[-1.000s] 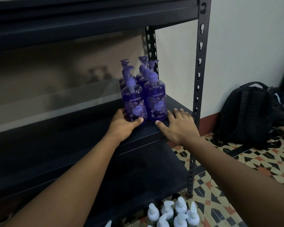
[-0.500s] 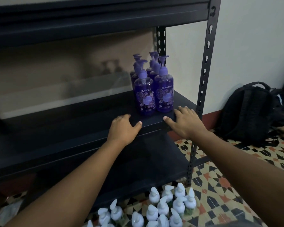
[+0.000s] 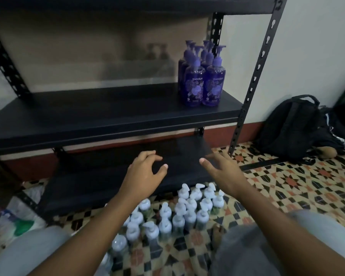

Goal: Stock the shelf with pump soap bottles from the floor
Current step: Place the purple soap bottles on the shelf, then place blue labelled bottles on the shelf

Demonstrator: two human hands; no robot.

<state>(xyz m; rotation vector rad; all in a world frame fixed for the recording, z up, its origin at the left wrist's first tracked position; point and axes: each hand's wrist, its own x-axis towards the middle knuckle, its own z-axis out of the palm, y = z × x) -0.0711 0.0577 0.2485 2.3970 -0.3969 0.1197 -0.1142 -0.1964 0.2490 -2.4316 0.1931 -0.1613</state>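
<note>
We see both the left hand (image 3: 145, 174) and right hand (image 3: 224, 174) empty, fingers spread, above white-pump bottles (image 3: 179, 214) standing upright on the near floor (image 3: 287, 188). Purple bottles (image 3: 202, 80) stand upright at the shelf (image 3: 108, 114)'s far right, pump spouts pointing right.

left hand (image 3: 142, 172): empty, fingers curled, palm down | right hand (image 3: 225, 173): empty, fingers spread | both arms stretched forward

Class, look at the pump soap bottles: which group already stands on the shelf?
The purple bottles, clustered at the right end of the middle shelf. The white-pump bottles remain on the tiled floor.
</note>
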